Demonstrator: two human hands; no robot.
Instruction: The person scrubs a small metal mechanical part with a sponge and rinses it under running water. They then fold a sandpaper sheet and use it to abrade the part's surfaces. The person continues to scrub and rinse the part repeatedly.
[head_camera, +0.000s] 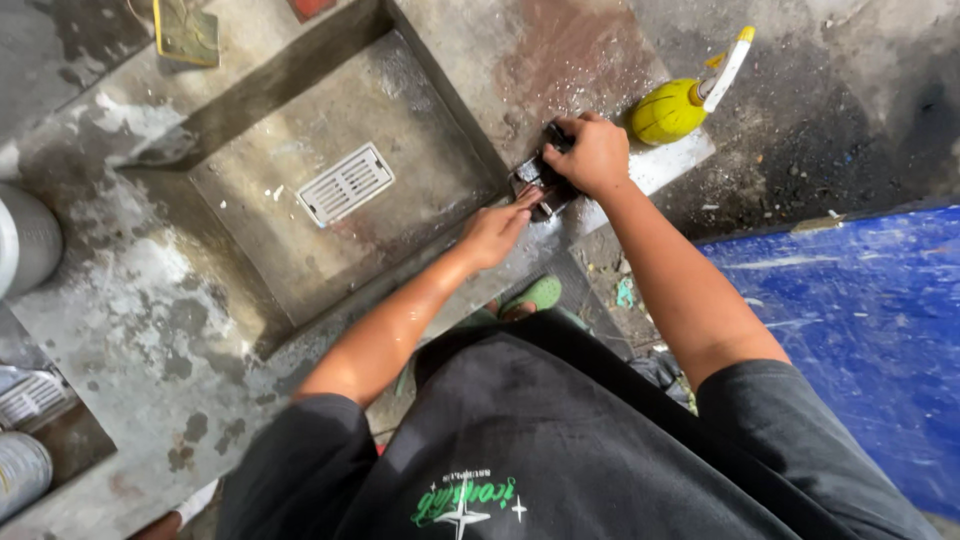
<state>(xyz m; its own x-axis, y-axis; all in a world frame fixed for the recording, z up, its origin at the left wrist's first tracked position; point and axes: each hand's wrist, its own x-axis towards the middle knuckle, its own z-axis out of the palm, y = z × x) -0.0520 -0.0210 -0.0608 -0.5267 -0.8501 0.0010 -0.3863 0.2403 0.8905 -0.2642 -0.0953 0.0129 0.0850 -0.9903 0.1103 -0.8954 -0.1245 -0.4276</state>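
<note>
Head view. Your right hand (597, 155) is closed over the top of a small dark part (540, 182) — metal, by its look — pressing it onto the concrete ledge (470, 60) at the near right corner of the basin (300, 240). The grip appears to serve as a clamp: weight from above keeps the part from sliding on the wet surface. Your left hand (492, 232) is half open, its fingertips touching the part's near end, apparently to steady or guide it; it grips nothing.

The part lies flat on the ledge. Its long axis appears to run diagonally, from the left fingertips up toward the right hand; most of it is covered, so which end leads cannot be told.

A yellow bottle (672, 108) with a white spout lies just beside the right hand, spout pointing up and away from you — within easy reach. A slotted drain (345, 184) sits in the basin floor, well apart from both hands. A blue sheet (860, 330) lies to your right.
</note>
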